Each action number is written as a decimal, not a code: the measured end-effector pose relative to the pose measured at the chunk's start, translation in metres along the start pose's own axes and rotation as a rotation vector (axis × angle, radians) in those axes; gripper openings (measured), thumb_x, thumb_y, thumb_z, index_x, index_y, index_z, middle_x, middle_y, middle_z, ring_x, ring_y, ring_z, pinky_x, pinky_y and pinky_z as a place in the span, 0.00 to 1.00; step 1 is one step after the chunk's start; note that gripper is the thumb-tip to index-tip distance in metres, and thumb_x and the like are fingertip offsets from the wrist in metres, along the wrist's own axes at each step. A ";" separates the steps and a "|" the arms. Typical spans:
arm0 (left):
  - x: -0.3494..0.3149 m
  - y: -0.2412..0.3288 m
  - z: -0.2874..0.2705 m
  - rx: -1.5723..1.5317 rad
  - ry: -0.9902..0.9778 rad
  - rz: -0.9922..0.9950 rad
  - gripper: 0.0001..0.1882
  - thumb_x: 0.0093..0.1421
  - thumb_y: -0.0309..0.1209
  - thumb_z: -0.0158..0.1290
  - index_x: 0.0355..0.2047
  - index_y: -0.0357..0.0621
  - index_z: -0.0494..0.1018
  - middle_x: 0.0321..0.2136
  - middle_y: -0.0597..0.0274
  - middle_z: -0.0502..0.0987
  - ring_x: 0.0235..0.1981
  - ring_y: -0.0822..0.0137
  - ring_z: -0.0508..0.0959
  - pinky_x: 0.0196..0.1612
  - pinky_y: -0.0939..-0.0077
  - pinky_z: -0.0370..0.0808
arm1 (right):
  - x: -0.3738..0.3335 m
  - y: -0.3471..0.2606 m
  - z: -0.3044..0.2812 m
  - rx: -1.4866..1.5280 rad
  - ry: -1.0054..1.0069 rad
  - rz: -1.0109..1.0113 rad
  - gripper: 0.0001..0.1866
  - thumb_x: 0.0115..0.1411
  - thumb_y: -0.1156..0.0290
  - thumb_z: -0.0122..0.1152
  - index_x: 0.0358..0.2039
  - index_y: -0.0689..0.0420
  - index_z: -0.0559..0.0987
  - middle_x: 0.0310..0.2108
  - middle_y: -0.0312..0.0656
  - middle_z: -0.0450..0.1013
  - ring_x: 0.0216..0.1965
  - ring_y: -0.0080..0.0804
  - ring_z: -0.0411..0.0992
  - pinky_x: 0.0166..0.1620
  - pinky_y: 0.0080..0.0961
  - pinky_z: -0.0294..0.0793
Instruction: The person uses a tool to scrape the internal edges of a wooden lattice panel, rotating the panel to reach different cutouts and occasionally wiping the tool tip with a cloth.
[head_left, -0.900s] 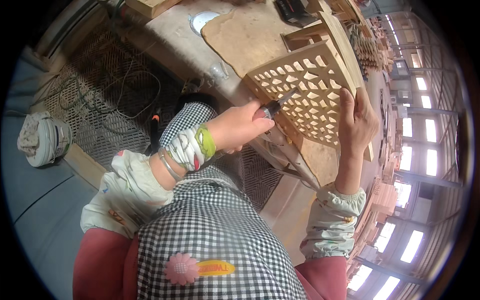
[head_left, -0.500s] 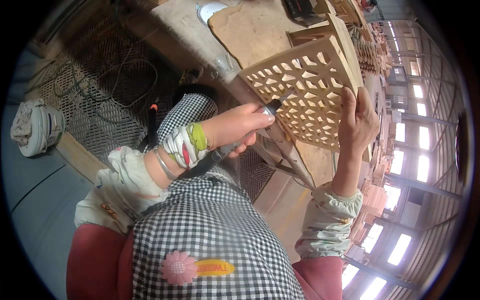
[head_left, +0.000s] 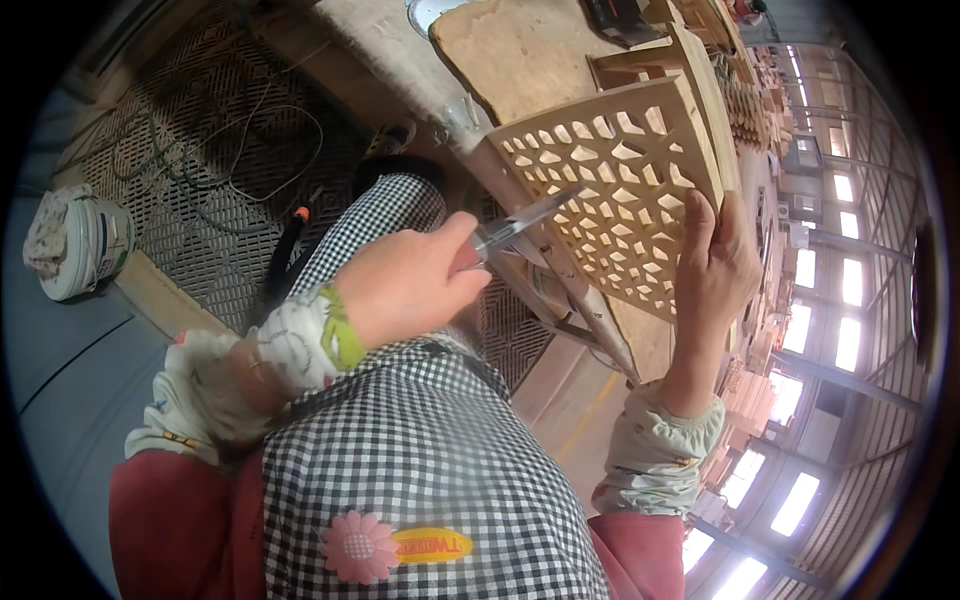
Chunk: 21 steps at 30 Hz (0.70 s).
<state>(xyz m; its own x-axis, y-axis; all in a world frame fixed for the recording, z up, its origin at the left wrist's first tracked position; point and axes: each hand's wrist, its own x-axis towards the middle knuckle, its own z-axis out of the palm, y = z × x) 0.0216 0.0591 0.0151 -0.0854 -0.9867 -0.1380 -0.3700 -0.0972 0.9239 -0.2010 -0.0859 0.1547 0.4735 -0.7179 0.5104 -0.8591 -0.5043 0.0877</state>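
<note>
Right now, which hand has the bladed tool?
The left hand, closed around the metal-bladed tool; the right hand instead grips the latticed wooden panel by its edge.

My apron (head_left: 420, 450) was checked black and white, its flower (head_left: 360, 547) pink at seven o'clock; my sleeves (head_left: 645, 555) were red, the panel (head_left: 612, 195) tan at two o'clock.

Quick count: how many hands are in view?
2: the left hand, holding a metal-tipped tool, and the right hand, gripping the latticed wooden piece by its edge.
</note>
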 end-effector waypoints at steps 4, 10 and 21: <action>-0.008 -0.005 0.011 0.091 0.078 -0.005 0.19 0.66 0.40 0.57 0.49 0.40 0.67 0.29 0.52 0.83 0.28 0.47 0.84 0.29 0.54 0.80 | 0.022 0.006 -0.030 0.259 -0.424 0.034 0.19 0.66 0.51 0.68 0.43 0.54 0.81 0.21 0.42 0.76 0.19 0.32 0.71 0.28 0.32 0.69; 0.011 0.001 0.025 0.423 0.183 -0.004 0.21 0.66 0.40 0.58 0.52 0.41 0.66 0.29 0.54 0.83 0.28 0.50 0.85 0.29 0.55 0.81 | 0.037 0.033 -0.020 0.727 -0.774 0.295 0.23 0.64 0.62 0.73 0.54 0.62 0.80 0.37 0.37 0.83 0.32 0.22 0.77 0.35 0.24 0.76; 0.033 0.017 0.051 0.603 0.184 -0.041 0.17 0.66 0.38 0.58 0.45 0.44 0.64 0.28 0.57 0.85 0.28 0.49 0.85 0.29 0.53 0.81 | 0.043 0.060 0.002 0.677 -0.680 0.130 0.20 0.63 0.63 0.66 0.52 0.62 0.81 0.36 0.40 0.83 0.33 0.24 0.80 0.39 0.24 0.78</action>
<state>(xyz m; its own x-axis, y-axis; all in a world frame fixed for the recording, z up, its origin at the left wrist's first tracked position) -0.0347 0.0315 0.0076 0.0800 -0.9952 -0.0558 -0.8308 -0.0976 0.5480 -0.2320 -0.1481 0.1797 0.5769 -0.8045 -0.1416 -0.7193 -0.4182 -0.5547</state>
